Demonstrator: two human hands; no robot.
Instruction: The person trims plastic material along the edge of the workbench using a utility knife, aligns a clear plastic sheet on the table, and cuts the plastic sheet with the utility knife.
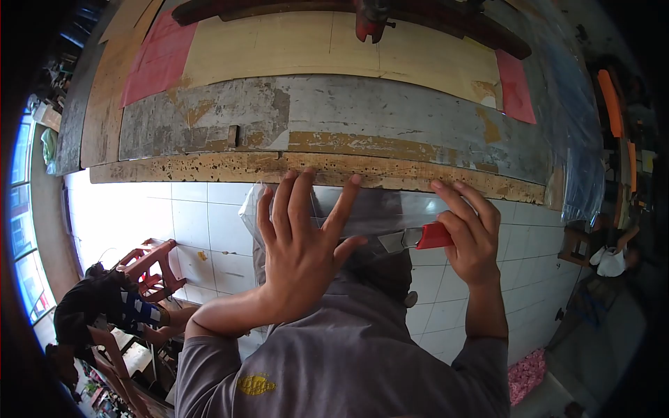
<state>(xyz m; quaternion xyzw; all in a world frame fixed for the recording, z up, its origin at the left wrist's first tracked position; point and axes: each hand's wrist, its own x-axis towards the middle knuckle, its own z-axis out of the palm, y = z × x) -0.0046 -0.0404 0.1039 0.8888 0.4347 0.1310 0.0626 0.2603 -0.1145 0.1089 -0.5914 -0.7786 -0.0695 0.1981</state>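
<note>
My left hand lies spread, its fingertips at the pitted wooden strip along the table's front edge. Beneath it a clear plastic sheet hangs from that edge in front of my body. In my right hand is a red-handled tool with a broad grey metal blade, perhaps a cutter or scraper. The blade points left, toward my left thumb. Two fingertips of the right hand rest at the strip's edge while the other fingers and thumb hold the handle.
Across the back of the worn grey table runs a dark red metal bar. Yellow sheeting lies under it, with pink pieces at both ends. A small block sits near the strip. Another person is at lower left, near a red stool.
</note>
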